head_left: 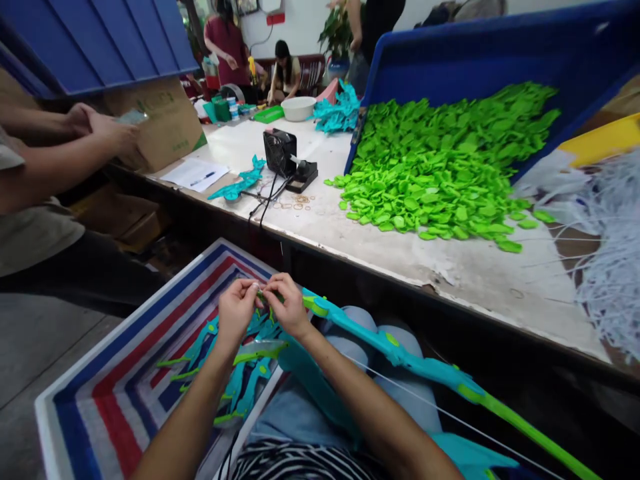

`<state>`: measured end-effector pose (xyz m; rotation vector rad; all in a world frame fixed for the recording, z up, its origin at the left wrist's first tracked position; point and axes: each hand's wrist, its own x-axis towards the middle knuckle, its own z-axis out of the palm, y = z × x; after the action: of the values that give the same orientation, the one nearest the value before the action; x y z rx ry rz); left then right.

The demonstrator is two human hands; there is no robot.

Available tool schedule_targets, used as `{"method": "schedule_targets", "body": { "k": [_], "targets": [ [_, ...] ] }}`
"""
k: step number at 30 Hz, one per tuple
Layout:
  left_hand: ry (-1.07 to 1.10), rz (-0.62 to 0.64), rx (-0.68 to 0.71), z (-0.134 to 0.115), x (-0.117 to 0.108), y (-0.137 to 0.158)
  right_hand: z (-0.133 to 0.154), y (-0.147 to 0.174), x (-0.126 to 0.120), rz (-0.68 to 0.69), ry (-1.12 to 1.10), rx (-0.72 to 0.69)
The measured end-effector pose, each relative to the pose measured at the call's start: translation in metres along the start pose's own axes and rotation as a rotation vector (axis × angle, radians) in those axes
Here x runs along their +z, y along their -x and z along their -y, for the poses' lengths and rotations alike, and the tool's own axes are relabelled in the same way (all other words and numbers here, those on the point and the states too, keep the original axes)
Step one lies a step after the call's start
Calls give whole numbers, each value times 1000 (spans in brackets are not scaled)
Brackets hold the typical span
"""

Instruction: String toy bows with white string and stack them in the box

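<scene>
My left hand and my right hand meet above a striped-lined tray, fingertips pinched together. Between them shows a small whitish bit, apparently the end of a white string, and a little green. A long teal-and-green toy bow slants across my lap from beside my right hand to the lower right. Its string runs under my right forearm towards my hands. Fingers cover the bow's near tip. Several more teal-and-green bow pieces lie in the tray below my wrists.
The tray's white rim is at left. On the worktable are a small black fan, a teal piece, paper with a pen, and green parts spilling from a blue bin. White strings lie right. A co-worker stands left.
</scene>
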<state>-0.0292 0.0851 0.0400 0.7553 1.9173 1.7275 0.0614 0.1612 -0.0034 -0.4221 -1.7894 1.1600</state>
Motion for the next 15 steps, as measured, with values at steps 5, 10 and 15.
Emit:
{"method": "schedule_targets", "body": {
  "k": [5, 10, 15],
  "targets": [
    [201, 162, -237, -8, 3, 0, 9, 0, -1, -142, -26, 31],
    [247, 235, -306, -14, 0, 1, 11, 2, 3, -167, -37, -20],
    [319, 91, -340, -11, 7, 5, 10, 4, 2, -57, -32, -34]
  ]
}}
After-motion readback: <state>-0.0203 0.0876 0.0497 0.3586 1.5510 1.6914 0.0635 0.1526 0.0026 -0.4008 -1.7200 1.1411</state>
